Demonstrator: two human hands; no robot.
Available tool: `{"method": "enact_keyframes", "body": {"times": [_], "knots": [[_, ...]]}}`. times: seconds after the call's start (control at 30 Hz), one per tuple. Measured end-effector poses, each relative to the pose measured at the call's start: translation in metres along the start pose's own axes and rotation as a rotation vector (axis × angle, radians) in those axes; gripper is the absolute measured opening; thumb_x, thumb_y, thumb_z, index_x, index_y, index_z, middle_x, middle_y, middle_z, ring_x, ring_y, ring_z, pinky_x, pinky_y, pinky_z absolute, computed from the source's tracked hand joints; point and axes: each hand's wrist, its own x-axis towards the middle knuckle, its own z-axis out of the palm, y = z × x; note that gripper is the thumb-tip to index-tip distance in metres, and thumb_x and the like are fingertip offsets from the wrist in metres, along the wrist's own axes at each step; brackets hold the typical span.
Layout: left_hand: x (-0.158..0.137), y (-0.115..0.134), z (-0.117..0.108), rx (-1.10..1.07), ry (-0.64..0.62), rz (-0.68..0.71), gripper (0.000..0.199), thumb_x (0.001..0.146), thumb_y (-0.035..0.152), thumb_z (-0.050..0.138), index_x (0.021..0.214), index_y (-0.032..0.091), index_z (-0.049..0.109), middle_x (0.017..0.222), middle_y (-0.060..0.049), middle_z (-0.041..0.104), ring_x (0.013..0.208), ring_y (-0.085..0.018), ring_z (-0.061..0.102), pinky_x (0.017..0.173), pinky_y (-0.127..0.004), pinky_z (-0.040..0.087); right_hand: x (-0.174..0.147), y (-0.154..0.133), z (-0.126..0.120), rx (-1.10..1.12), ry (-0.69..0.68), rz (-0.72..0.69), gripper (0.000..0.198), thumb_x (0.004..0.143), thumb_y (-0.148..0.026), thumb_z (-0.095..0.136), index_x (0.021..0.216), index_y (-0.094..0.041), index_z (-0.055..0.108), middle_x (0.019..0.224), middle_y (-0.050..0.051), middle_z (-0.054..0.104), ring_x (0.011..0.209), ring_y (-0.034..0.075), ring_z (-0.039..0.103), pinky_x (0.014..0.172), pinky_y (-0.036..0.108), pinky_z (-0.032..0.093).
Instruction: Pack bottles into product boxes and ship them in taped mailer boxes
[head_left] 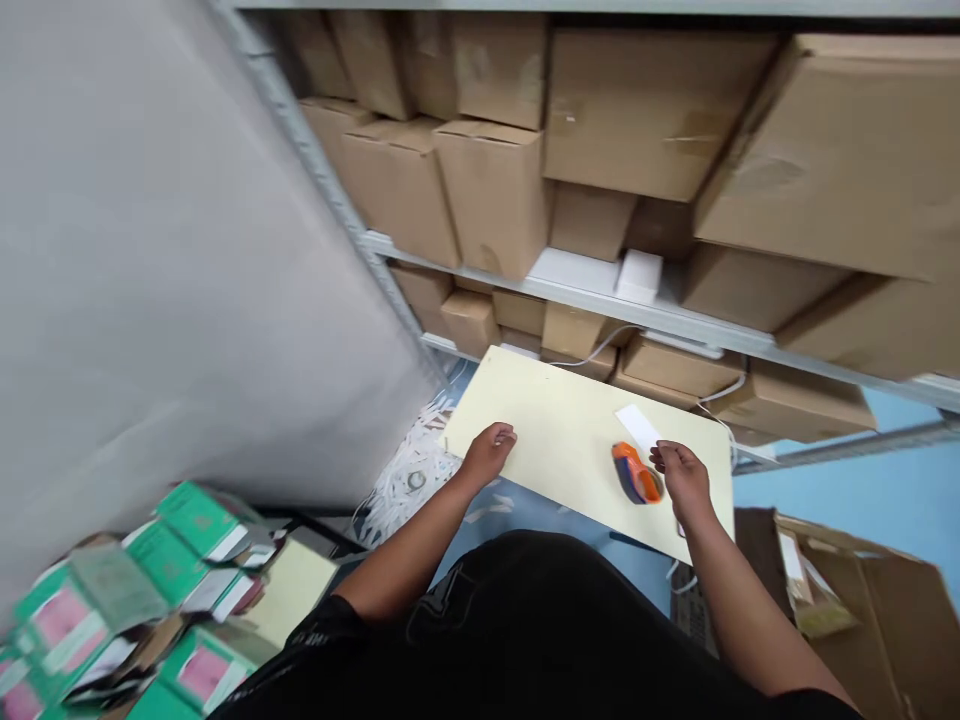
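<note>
My right hand (684, 480) pinches the lower end of a small white card (637, 427) above the pale yellow tabletop (555, 420). Just left of those fingers lies an orange and dark blue object (626, 464), hollow in the middle; blur hides its exact kind. My left hand (487, 455) is at the table's left front edge, its fingers curled in with nothing seen in them.
Metal shelves (585, 298) with several cardboard boxes (491, 190) stand behind the table. White paper strips (412, 480) litter the floor by the wall. Green and pink packages (172, 560) are piled at lower left. An open carton (877, 610) stands at lower right.
</note>
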Motion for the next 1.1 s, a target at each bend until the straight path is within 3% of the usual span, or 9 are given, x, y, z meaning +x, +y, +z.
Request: {"method": "enact_keyframes", "body": {"times": [0.2,0.37,0.47,0.57,0.7,0.83,0.9,1.0,1.1], "knots": [[-0.018,-0.046,-0.072,-0.039,0.114,-0.063,0.025,0.092,0.039,0.059,0.108,0.022,0.069,0.110,-0.006,0.076,0.107,-0.023,0.071,0.099,-0.036,0.055,-0.021,-0.015,0.100,-0.104,-0.219,-0.043,0.039,0.079,-0.053,0.070,0.101,-0.021,0.076,0.098,0.009,0.080,0.091,0.027,0.076,0.083,0.039,0.060],[-0.031,-0.070,-0.111,-0.041,0.314,-0.195,0.021,0.092,0.036,0.060,0.106,0.023,0.069,0.109,-0.005,0.076,0.106,-0.022,0.071,0.097,-0.035,0.055,-0.002,-0.031,0.182,-0.245,-0.510,-0.086,0.038,0.079,-0.051,0.069,0.101,-0.021,0.076,0.097,0.009,0.080,0.091,0.027,0.077,0.085,0.040,0.059],[-0.051,-0.081,-0.133,-0.005,0.457,-0.291,0.023,0.092,0.038,0.060,0.107,0.023,0.069,0.110,-0.005,0.075,0.106,-0.023,0.070,0.095,-0.035,0.054,0.011,-0.040,0.246,-0.333,-0.720,-0.124,0.037,0.078,-0.051,0.068,0.099,-0.021,0.076,0.096,0.009,0.080,0.089,0.027,0.077,0.082,0.039,0.059],[-0.086,-0.093,-0.157,0.037,0.610,-0.414,0.027,0.093,0.040,0.061,0.112,0.022,0.068,0.113,-0.007,0.074,0.106,-0.024,0.069,0.095,-0.036,0.053,-0.001,-0.048,0.315,-0.432,-0.943,-0.185,0.035,0.077,-0.050,0.067,0.096,-0.022,0.077,0.095,0.009,0.080,0.088,0.028,0.077,0.080,0.039,0.059],[-0.152,-0.110,-0.195,0.090,0.817,-0.603,0.033,0.092,0.040,0.065,0.119,0.021,0.066,0.118,-0.010,0.072,0.106,-0.026,0.069,0.095,-0.037,0.052,-0.057,-0.055,0.389,-0.509,-1.215,-0.266,0.035,0.076,-0.052,0.067,0.092,-0.023,0.077,0.093,0.008,0.080,0.086,0.028,0.076,0.079,0.039,0.058],[-0.231,-0.130,-0.239,0.111,1.017,-0.713,0.037,0.093,0.039,0.064,0.125,0.020,0.063,0.122,-0.012,0.071,0.108,-0.027,0.069,0.096,-0.039,0.052,-0.131,-0.053,0.442,-0.605,-1.474,-0.398,0.038,0.077,-0.058,0.064,0.088,-0.024,0.076,0.082,0.006,0.078,0.079,0.029,0.075,0.075,0.039,0.056],[-0.269,-0.142,-0.263,0.195,1.122,-0.737,0.042,0.093,0.037,0.064,0.131,0.019,0.061,0.132,-0.015,0.066,0.119,-0.029,0.065,0.104,-0.041,0.049,-0.169,-0.049,0.465,-0.648,-1.577,-0.471,0.038,0.078,-0.058,0.063,0.088,-0.024,0.076,0.082,0.005,0.077,0.080,0.029,0.074,0.077,0.039,0.056],[-0.315,-0.163,-0.302,0.385,1.234,-0.756,0.052,0.092,0.035,0.064,0.140,0.016,0.056,0.144,-0.019,0.058,0.138,-0.033,0.051,0.118,-0.044,0.037,-0.229,-0.039,0.495,-0.676,-1.647,-0.532,0.038,0.079,-0.057,0.062,0.090,-0.023,0.075,0.087,0.005,0.078,0.084,0.029,0.074,0.080,0.039,0.054],[-0.338,-0.189,-0.346,0.455,1.234,-0.781,0.065,0.093,0.040,0.062,0.151,0.016,0.046,0.153,-0.020,0.050,0.146,-0.036,0.041,0.123,-0.047,0.031,-0.289,-0.027,0.513,-0.698,-1.644,-0.533,0.038,0.080,-0.056,0.059,0.093,-0.023,0.074,0.087,0.005,0.077,0.083,0.028,0.073,0.080,0.039,0.053]]}}
